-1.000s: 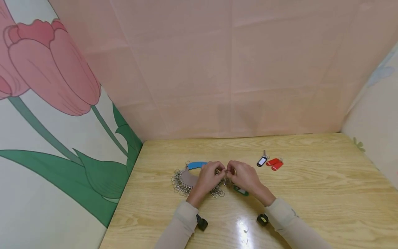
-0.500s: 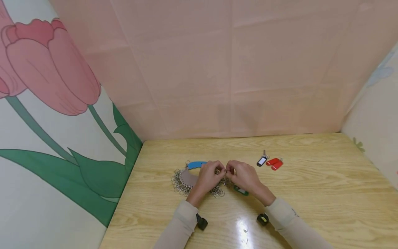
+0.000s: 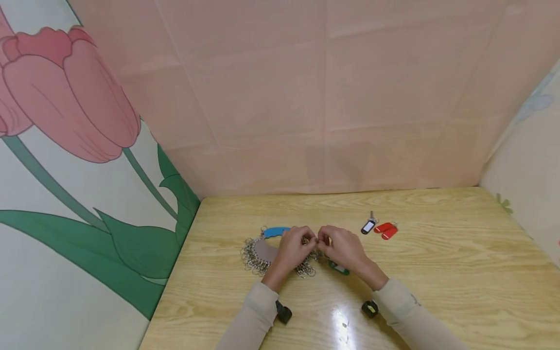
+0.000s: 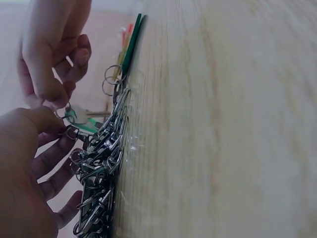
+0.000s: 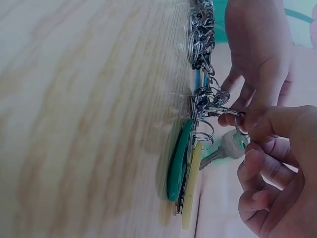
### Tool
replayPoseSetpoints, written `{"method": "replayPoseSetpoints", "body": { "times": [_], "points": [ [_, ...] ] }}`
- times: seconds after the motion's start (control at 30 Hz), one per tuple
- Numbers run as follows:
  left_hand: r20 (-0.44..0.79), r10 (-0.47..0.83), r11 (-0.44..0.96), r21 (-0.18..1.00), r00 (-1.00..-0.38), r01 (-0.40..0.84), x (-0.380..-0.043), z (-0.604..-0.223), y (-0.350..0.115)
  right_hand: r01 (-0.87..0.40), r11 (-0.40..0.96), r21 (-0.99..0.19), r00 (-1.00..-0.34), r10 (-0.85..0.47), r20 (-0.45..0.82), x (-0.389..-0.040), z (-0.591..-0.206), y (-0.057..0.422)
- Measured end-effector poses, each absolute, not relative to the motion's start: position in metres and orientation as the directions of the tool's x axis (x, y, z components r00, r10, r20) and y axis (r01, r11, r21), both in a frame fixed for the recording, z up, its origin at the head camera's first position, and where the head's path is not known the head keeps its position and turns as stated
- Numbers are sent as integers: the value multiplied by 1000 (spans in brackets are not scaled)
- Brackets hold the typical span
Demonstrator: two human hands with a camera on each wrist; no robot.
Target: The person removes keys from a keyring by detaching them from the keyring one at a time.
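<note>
A metal key holder (image 3: 264, 250) with a blue handle (image 3: 277, 232) and many clips and rings lies on the table, partly behind my left hand (image 3: 294, 248). My left thumb and forefinger pinch a small snap clip (image 5: 227, 112) at its right end. Close against them, my right hand (image 3: 343, 247) pinches a split ring (image 5: 239, 124) between thumb and forefinger. A silver key (image 5: 229, 145) hangs from that ring. The fingertips hide part of where ring and clip meet. Beneath the hands stand a green key tag (image 5: 180, 161) and a yellow key tag (image 5: 192, 186).
Back right on the wooden table (image 3: 459, 253) lie a black key tag with a key (image 3: 369, 226) and two red key tags (image 3: 387, 230). A pink sheet (image 3: 323, 97) closes off the back; a tulip-printed wall (image 3: 65, 97) stands left.
Both hands stay in the same place, fingertips together. Only small finger shifts at the ring show; the key holder and tags lie as before.
</note>
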State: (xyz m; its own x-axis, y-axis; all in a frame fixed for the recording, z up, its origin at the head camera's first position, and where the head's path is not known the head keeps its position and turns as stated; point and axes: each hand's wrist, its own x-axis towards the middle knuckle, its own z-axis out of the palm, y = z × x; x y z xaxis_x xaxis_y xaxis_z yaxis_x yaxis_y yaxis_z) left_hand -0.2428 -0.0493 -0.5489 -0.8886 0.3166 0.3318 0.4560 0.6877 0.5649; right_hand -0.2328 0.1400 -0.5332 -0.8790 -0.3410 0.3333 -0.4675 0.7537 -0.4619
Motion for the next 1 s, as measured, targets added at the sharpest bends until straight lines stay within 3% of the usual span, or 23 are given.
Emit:
{"method": "replayPoseSetpoints", "body": {
  "times": [1.0],
  "points": [
    [339,311,681,573,-888,457,-241,-546,-55,-478,745,-465,-870,-331,365,-233,-534,143]
  ]
}}
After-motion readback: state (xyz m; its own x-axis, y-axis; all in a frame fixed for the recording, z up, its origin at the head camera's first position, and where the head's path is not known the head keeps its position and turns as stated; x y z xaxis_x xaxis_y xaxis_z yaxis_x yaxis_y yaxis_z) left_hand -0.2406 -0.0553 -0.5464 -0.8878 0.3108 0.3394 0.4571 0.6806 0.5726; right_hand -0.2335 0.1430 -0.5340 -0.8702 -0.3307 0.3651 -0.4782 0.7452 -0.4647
